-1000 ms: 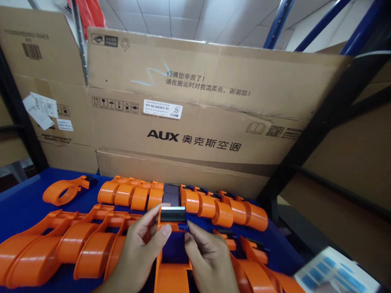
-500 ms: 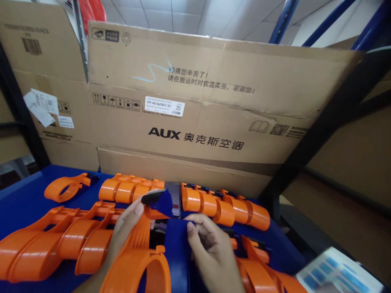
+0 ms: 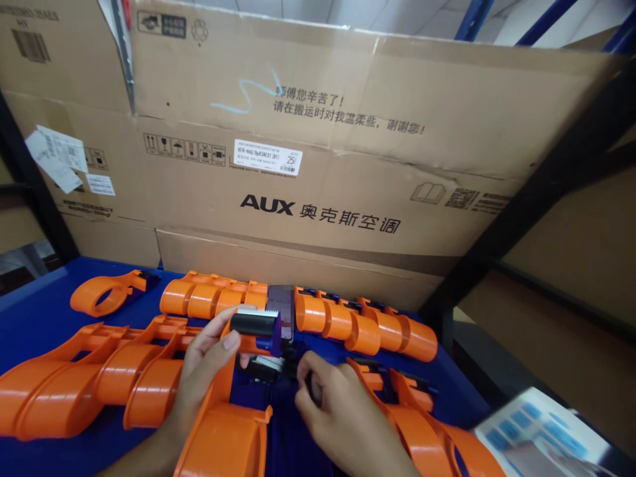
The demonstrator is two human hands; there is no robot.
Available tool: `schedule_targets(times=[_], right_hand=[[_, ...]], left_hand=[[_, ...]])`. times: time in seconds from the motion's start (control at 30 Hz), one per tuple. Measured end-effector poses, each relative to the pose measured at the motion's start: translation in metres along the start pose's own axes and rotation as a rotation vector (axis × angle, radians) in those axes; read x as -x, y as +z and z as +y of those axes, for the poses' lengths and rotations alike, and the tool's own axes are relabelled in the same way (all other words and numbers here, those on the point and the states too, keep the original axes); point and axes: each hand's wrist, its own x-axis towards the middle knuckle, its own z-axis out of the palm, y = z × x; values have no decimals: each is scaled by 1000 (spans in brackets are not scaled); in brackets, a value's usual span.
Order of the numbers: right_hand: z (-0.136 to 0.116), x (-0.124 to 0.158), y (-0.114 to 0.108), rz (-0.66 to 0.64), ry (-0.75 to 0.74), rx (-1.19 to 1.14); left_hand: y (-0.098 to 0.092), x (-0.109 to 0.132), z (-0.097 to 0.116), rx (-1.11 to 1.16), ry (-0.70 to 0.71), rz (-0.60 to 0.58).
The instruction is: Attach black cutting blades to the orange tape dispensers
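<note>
My left hand (image 3: 206,377) grips an orange tape dispenser (image 3: 226,424) near its head, where a black roller and a toothed metal blade (image 3: 254,321) sit. My right hand (image 3: 342,414) is closed, its fingertips pinching something small and dark I cannot make out (image 3: 309,384), just right of the dispenser. Between the hands a small metal part (image 3: 265,364) lies on the blue table (image 3: 40,318).
Rows of orange tape dispensers lie on the table: a back row (image 3: 298,315), a left row (image 3: 89,384), more at the right (image 3: 417,424), one alone (image 3: 106,295). Large cardboard boxes (image 3: 318,165) stand behind. A sheet of blue labels (image 3: 536,434) lies at lower right. A black shelf post (image 3: 521,212) rises right.
The left hand has turned the dispenser so its roller and blade face up again. The right hand let go of the blue piece and moved down to the table beside it.
</note>
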Motion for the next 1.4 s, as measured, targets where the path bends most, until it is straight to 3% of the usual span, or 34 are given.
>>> schedule_targets(times=[0.23, 0.43, 0.53, 0.73, 0.87, 1.4], right_hand=[[-2, 0, 3, 21, -35, 42], [-6, -2, -9, 249, -94, -298], [-7, 0, -10, 277, -150, -371], [-3, -3, -2, 317, -151, -217], [-1, -2, 2, 331, -232, -106], [9, 2, 5, 332, -382, 98]], left_hand=[[22, 16, 3, -14, -1, -29], [34, 26, -15, -69, -173, -33], [36, 25, -24, -66, -202, -29], [38, 23, -31, -50, -201, -111], [37, 22, -34, -65, -215, -166], [33, 22, -36, 2, -196, -150]])
